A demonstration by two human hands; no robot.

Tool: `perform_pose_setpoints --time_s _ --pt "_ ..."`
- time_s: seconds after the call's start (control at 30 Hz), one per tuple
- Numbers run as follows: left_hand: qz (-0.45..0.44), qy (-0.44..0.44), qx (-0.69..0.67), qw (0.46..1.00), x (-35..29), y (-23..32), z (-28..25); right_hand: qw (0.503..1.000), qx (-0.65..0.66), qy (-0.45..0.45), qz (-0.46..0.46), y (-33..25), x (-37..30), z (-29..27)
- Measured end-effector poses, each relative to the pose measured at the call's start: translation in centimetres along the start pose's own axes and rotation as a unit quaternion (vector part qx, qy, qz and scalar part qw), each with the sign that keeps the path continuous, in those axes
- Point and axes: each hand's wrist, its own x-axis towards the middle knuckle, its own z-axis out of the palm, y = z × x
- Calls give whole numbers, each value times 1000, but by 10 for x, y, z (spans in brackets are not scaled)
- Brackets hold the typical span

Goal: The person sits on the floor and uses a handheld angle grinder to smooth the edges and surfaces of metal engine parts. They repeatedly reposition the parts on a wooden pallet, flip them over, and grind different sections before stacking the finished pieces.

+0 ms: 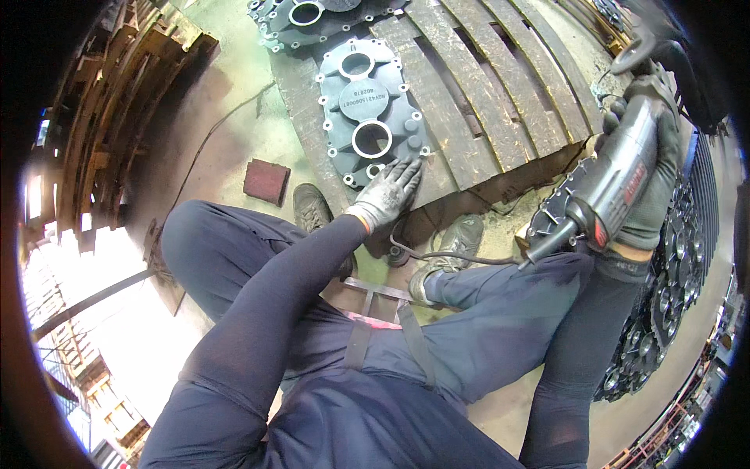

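Left hand: our gloved left hand (pixel 388 193) lies flat and spread, fingers open, on the near end of a grey cast cover plate (pixel 367 109). It grips nothing; it presses on the plate's lower edge.

Right hand: our gloved right hand (pixel 652 168) is wrapped fully round the body of a grey and black power grinder (pixel 617 168), held up and off to the right, well apart from the plate. Its cable (pixel 461 256) trails down past our knee.

Plate: it rests on a dark wooden pallet (pixel 500 102), long axis running away from us, with two large round bores and a ring of small bolt holes. A second similar casting (pixel 312 19) lies beyond it at the pallet's far end.

Stack: many dark ribbed castings (pixel 680 266) stand on edge just right of our right arm, near the grinder.

Floor: a small reddish block (pixel 266 180) sits beside our left shoe (pixel 312 207); our right shoe (pixel 453 250) is close under the pallet edge.

Progress: we judge the plate is set and steadied, but the tool is not at the metal. We cannot tell from this view which edges are already dressed. Going by the stack, much looks left to handle.
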Motion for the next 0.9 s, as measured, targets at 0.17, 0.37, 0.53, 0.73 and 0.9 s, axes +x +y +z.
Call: perform_pose_setpoints --time_s 0.17,0.37,0.53,0.73,0.9 --pt "-13 18 28 999 -40 -3 8 1000 4 8 -3 2 -5 21" --pt "-45 -43 0 998 -73 16 -3 998 26 50 -14 1 -5 28" --pt "-50 -28 -24 998 -86 7 3 998 59 13 6 3 -2 26" --pt "-107 -45 -66 991 -80 23 -7 997 56 50 21 2 -4 28" --pt "-104 125 -76 984 22 13 -59 995 73 63 39 1 -1 22"
